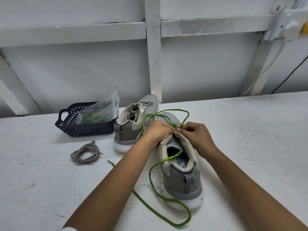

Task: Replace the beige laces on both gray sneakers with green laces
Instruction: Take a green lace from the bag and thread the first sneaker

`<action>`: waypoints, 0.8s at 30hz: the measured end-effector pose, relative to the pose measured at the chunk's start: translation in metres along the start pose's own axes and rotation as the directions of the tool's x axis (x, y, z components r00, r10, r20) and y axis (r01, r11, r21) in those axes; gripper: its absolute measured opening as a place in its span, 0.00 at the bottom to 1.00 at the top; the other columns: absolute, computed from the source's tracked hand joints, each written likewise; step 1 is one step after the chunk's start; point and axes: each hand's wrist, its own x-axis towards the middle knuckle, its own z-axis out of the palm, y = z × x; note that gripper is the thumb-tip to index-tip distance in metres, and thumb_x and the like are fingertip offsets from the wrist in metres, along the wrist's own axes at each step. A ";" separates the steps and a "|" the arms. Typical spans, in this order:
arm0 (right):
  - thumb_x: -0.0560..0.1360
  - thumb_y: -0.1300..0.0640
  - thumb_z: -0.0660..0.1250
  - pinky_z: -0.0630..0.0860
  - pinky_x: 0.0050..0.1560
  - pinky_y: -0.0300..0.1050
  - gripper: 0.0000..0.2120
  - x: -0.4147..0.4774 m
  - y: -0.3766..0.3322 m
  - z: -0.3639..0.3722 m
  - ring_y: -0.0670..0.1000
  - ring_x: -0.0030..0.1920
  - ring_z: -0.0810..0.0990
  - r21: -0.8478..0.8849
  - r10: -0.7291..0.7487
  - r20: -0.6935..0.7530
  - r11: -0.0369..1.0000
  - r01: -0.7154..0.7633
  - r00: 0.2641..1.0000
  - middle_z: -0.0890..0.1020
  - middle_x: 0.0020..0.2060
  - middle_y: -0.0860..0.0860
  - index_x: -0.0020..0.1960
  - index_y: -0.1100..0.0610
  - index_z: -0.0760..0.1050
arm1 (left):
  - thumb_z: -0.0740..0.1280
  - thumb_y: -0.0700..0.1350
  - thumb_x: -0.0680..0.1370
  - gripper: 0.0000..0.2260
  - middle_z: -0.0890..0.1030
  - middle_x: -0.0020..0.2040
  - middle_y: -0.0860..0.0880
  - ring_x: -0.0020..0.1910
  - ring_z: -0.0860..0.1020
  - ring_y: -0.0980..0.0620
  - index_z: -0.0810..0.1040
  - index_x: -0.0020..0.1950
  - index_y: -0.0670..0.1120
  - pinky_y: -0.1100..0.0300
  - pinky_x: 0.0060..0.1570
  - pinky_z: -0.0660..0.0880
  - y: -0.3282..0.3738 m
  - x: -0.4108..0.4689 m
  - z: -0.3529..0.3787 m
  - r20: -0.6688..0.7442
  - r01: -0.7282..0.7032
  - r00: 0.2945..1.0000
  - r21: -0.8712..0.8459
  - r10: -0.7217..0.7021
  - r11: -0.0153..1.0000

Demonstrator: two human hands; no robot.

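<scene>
The nearer gray sneaker [181, 174] stands on the white table with its heel toward me. A green lace [150, 179] runs through its front eyelets, loops above the toe and trails over the table in front. My left hand [157, 132] grips the sneaker's left eyelet flap. My right hand [195, 135] pinches the green lace's tip at an eyelet on the right side. A second gray sneaker [133, 125], laced in beige, stands behind to the left. A removed beige lace [85, 153] lies coiled on the table.
A dark blue perforated basket [83, 129] at the back left holds a clear plastic bag [100, 112] with green laces inside. A white panelled wall with beams rises behind the table [250, 139]. A black cable [290, 74] hangs at the far right.
</scene>
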 end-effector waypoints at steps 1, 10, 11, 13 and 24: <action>0.71 0.63 0.72 0.75 0.46 0.45 0.04 0.000 -0.001 0.000 0.48 0.40 0.79 0.004 0.008 0.015 1.000 -0.008 1.000 0.84 0.39 0.55 0.39 0.63 0.81 | 0.67 0.32 0.72 0.08 0.80 0.37 0.44 0.44 0.78 0.45 0.83 0.37 0.43 0.49 0.56 0.77 0.000 0.000 0.000 -0.003 0.000 1.000 0.011 0.000 1.000; 0.77 0.60 0.64 0.70 0.35 0.39 0.09 -0.002 -0.007 0.001 0.47 0.33 0.75 0.044 0.094 -0.005 0.995 -0.094 0.996 0.78 0.31 0.51 0.41 0.63 0.76 | 0.63 0.45 0.68 0.09 0.80 0.44 0.41 0.47 0.78 0.42 0.81 0.40 0.43 0.52 0.48 0.75 -0.001 0.003 0.006 -0.040 -0.006 0.999 0.249 0.017 0.968; 0.78 0.60 0.62 0.70 0.33 0.36 0.09 -0.002 -0.008 0.002 0.45 0.31 0.75 0.040 0.113 -0.029 0.993 -0.112 0.993 0.77 0.31 0.51 0.42 0.63 0.74 | 0.60 0.45 0.66 0.14 0.80 0.49 0.39 0.51 0.78 0.40 0.81 0.41 0.40 0.50 0.52 0.75 -0.001 0.003 0.007 -0.040 -0.005 0.999 0.263 0.016 0.965; 0.79 0.60 0.58 0.70 0.28 0.33 0.07 -0.001 -0.011 0.004 0.41 0.29 0.75 0.098 0.179 -0.056 0.980 -0.173 0.982 0.77 0.32 0.51 0.46 0.63 0.72 | 0.59 0.44 0.68 0.15 0.77 0.55 0.35 0.56 0.76 0.38 0.80 0.46 0.37 0.48 0.56 0.74 -0.002 0.006 0.005 -0.046 0.003 0.999 0.271 0.010 0.963; 0.79 0.63 0.54 0.74 0.31 0.36 0.06 0.000 -0.013 0.005 0.48 0.32 0.77 0.236 0.267 -0.061 0.940 -0.246 0.962 0.78 0.35 0.54 0.46 0.62 0.68 | 0.55 0.38 0.82 0.11 0.76 0.42 0.47 0.46 0.77 0.52 0.69 0.41 0.45 0.58 0.52 0.74 -0.001 -0.027 -0.038 -0.136 -0.155 0.984 -0.339 0.115 0.928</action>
